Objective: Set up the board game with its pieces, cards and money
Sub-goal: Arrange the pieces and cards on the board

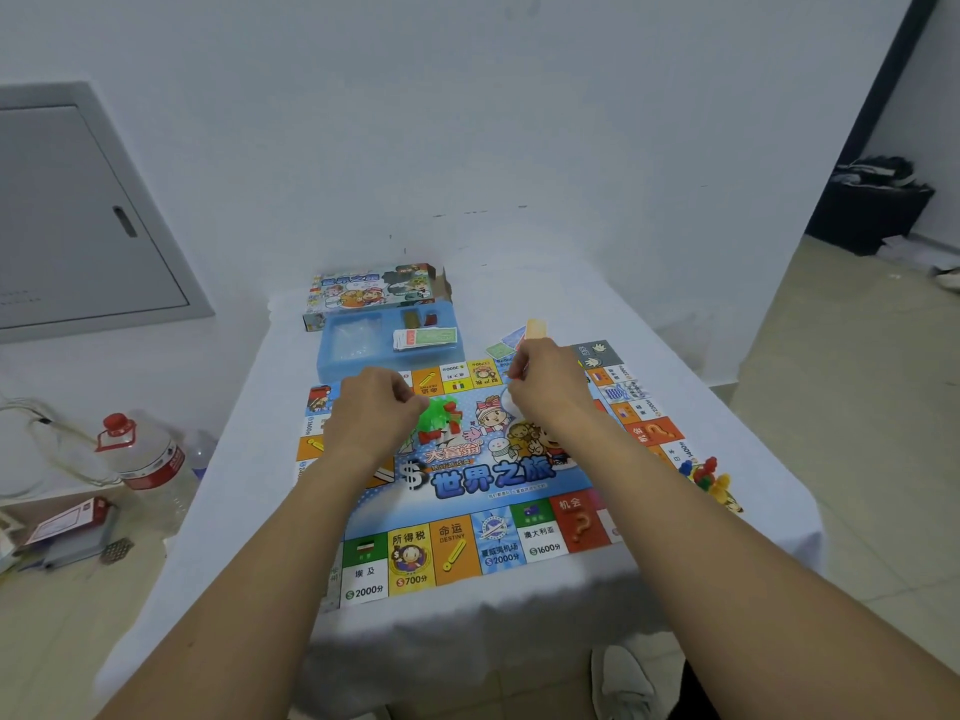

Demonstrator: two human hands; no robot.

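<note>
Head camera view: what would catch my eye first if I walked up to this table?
The bright game board spread on the white-covered table, with both hands over its middle: the left hand and right hand hold a clear bag of green and red pieces between them. Behind it lie the blue tray and game box; coloured pawns stand at the board's right edge.

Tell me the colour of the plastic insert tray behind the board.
Light blue plastic insert tray, clearest in the head view.

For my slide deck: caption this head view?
Both hands pull open a clear bag of green and red plastic houses over the colourful game board.
</note>
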